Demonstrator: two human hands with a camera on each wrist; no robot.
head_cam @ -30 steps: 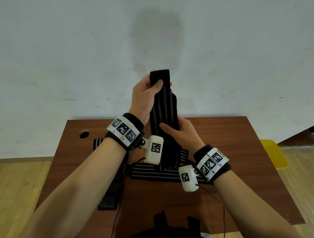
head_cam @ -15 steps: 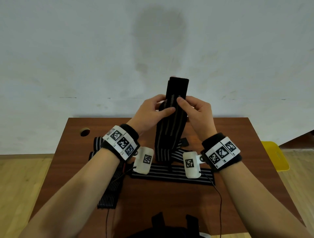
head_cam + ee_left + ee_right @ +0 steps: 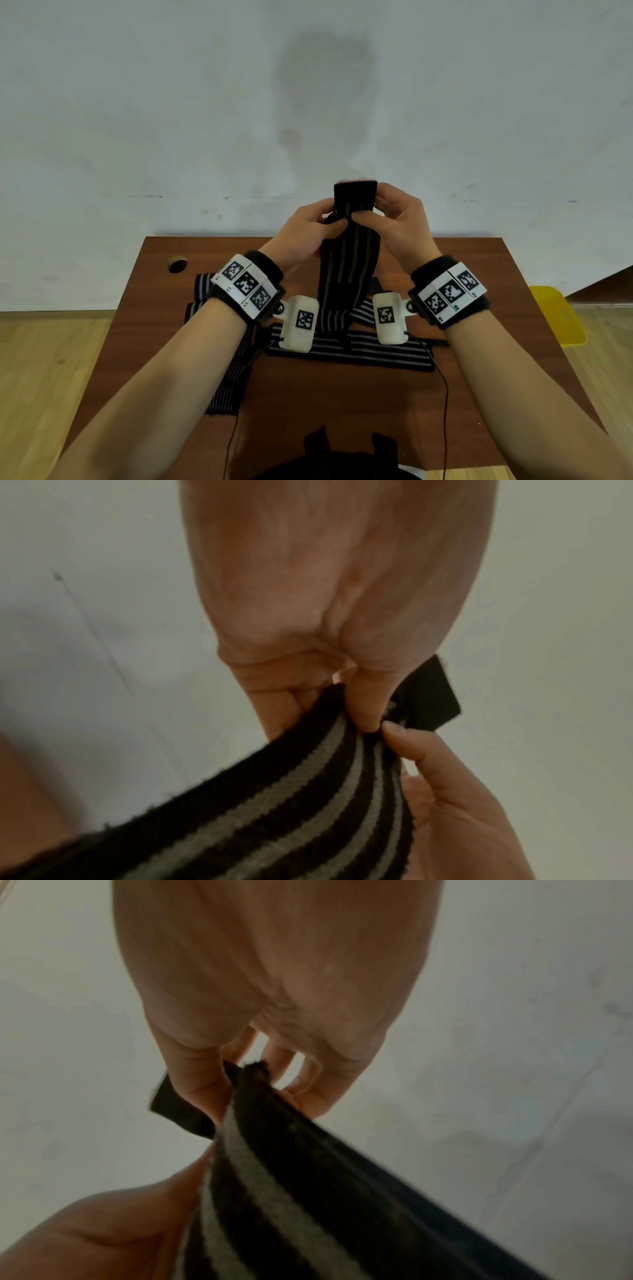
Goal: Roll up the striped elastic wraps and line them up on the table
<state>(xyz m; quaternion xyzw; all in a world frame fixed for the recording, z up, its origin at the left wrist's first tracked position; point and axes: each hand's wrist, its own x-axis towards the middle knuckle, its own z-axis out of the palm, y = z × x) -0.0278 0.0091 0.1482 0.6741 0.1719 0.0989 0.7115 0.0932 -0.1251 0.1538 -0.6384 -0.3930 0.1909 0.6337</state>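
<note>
Both hands hold one black wrap with grey stripes (image 3: pixel 346 270) upright above the table (image 3: pixel 479 342). My left hand (image 3: pixel 308 222) pinches its left edge near the top and my right hand (image 3: pixel 394 216) pinches the right edge, thumbs almost meeting. A plain black end tab (image 3: pixel 355 194) sticks up above the fingers. The wrap's lower part hangs down to the table. In the left wrist view the striped wrap (image 3: pixel 308 804) is pinched under my thumb; in the right wrist view the wrap (image 3: pixel 291 1191) runs from my fingers.
Another striped wrap (image 3: pixel 349 353) lies flat across the table's middle, and a third (image 3: pixel 226 383) trails down the left side, with folded ends (image 3: pixel 202 291) behind my left wrist. A round hole (image 3: pixel 177 265) is in the table's back left. A yellow object (image 3: pixel 555 315) stands right of the table.
My right hand rose from the wrap's middle to its top beside the left hand. Both hands and the wrap's top sank lower, and less of the black end tab shows.
</note>
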